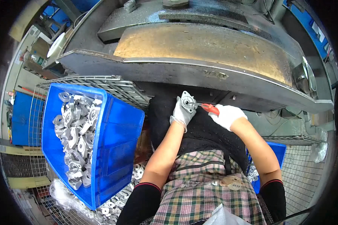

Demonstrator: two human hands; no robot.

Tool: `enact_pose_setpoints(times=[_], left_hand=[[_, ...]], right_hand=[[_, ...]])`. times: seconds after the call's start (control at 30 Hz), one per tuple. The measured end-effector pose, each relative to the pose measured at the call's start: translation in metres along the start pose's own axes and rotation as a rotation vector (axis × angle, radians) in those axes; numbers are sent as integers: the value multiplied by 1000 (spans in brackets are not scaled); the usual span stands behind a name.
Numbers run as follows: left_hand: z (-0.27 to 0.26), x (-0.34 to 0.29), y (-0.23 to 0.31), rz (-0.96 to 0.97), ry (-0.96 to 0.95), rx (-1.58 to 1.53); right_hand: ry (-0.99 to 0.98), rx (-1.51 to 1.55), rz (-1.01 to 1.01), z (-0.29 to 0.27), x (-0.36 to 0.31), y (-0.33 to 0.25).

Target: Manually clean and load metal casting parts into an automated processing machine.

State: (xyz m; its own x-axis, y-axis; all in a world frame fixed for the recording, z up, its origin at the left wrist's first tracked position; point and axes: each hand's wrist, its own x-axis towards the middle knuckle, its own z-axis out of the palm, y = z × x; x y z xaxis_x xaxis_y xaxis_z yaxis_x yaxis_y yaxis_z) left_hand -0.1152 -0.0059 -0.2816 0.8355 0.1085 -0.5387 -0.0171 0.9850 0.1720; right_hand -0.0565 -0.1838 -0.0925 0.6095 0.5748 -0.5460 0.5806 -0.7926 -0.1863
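Note:
My gloved left hand (182, 113) is closed around a silver-grey metal casting (186, 100), a flange-like part with a round bore in its middle and a hole at its tip. In my gloved right hand (229, 116) is a red-handled tool (210, 108) with a thin metal shaft. That shaft points left, and its end meets the casting near the bore; whether it is inside cannot be made out. Both hands are over my lap, in front of the machine's edge. To the left, a tilted blue bin (118, 138) holds many similar castings (74, 137).
Ahead stands a metal machine bench with a worn, brownish plate (206, 45). A wire mesh crate (120, 88) is behind the blue bin, and more castings (114, 202) lie below it. Another blue bin (278, 152) sits by my right elbow. A metal container (304, 77) is at the bench's right end.

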Motion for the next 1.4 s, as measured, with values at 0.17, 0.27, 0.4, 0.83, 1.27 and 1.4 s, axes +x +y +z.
enact_pose_setpoints(times=[0.17,0.27,0.4,0.83,1.27,1.4], left_hand=[[-1,-14,8,-63,-13,110],[-23,1,6,-22,-162,145],[-39,8,13,-86,-263,99],[-17,3,3,-81,-110,77],[-19,-2,8,-65,-155,76],[-26,1,11,-82,-185,71]], right_hand=[[55,-8,-42,-4,12,-19],[63,-11,-40,-8,17,-26],[64,4,-14,-11,23,-29],[67,4,-14,-6,34,-22],[83,8,30,-9,26,-14],[79,5,33,-9,25,-15]])
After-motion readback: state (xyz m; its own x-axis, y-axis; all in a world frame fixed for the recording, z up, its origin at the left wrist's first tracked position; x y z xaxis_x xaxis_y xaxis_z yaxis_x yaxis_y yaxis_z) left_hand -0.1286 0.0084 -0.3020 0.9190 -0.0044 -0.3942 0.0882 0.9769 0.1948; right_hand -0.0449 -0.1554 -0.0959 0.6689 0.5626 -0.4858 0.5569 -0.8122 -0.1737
